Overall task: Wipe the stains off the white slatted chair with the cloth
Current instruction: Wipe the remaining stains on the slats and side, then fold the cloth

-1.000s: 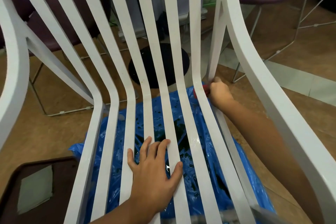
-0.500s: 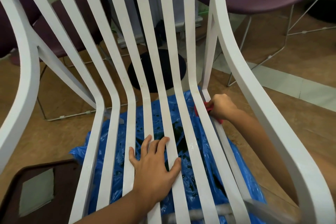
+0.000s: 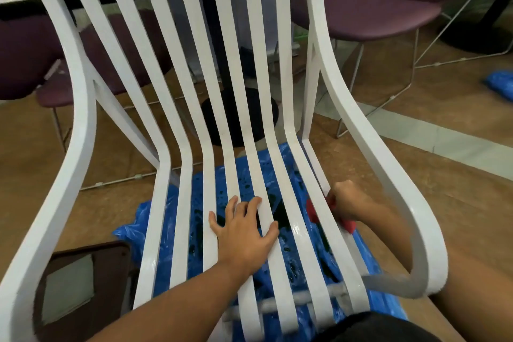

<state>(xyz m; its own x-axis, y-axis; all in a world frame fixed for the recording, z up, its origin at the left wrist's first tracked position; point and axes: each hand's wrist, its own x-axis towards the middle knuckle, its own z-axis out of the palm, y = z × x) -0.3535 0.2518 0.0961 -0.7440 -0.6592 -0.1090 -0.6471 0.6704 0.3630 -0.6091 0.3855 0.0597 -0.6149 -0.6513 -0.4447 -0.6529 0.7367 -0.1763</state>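
Note:
The white slatted chair (image 3: 180, 175) fills the view, its slats running from the backrest down into the seat. My left hand (image 3: 244, 230) lies flat with spread fingers on the middle seat slats. My right hand (image 3: 347, 200) grips a red cloth (image 3: 313, 211) against the rightmost seat slats, just inside the right armrest. Only bits of the cloth show around the slat and under my fist. The slats near the cloth look wet and shiny. I cannot make out stains on the slats.
A blue plastic sheet (image 3: 288, 164) with dark wet spots lies on the floor under the seat. A dark brown stool or frame (image 3: 83, 280) stands at lower left. Purple chairs (image 3: 374, 11) and a black table base (image 3: 238, 116) stand behind. Another blue bag (image 3: 499, 86) lies far right.
My right hand has slid the red cloth along the right seat slats toward me, away from the backrest bend. My head has pulled back and up. The left hand stays put.

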